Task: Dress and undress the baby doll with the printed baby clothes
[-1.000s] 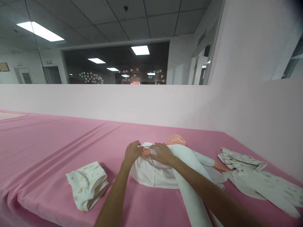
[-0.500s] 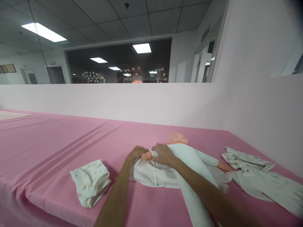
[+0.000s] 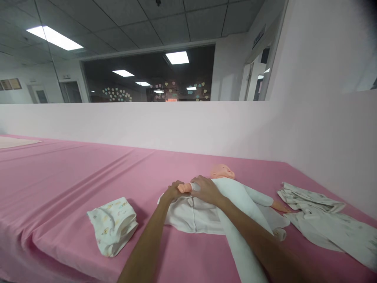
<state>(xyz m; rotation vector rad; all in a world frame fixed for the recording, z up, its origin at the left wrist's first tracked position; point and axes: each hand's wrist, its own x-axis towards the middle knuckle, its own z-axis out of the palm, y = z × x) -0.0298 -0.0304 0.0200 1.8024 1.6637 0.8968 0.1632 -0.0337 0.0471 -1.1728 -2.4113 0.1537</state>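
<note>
Left hand (image 3: 173, 191): fingers closed on the doll's arm (image 3: 183, 188), pinching the small pink hand at its tip; the forearm runs up from the bottom edge.
Right hand (image 3: 206, 189): laid over the sleeve (image 3: 191, 184), fingers curled round the cuff and gripping it just beside the bare pink hand.
Doll's arm: points to the left from the doll's shoulder, held level between the two hands, just above the cloth.
Change at the cuff: a second ago the pink hand lay half buried in bunched white cloth between the two hands. Now it stands clear of the cuff, and the left hand has gone from gathering cloth to holding the pink hand itself.
Doll (image 3: 237, 192): on its back in a pale suit, head (image 3: 222, 172) towards the wall, its other arm stretched out to the right; same place as before.
White garment (image 3: 191, 215): spread open under the doll, its edge reaching towards the person.
Folded cloth (image 3: 113, 225): a printed bundle to the left of the left forearm, well apart from the doll, unmoved.
Crumpled garment (image 3: 322, 224): printed, at the far right, near the doll's outstretched arm.
Pink sheet (image 3: 73, 184): covers the whole surface, creased in long folds on the left.
Partition wall (image 3: 147, 125): pale, behind the surface, with a dark window above it.
</note>
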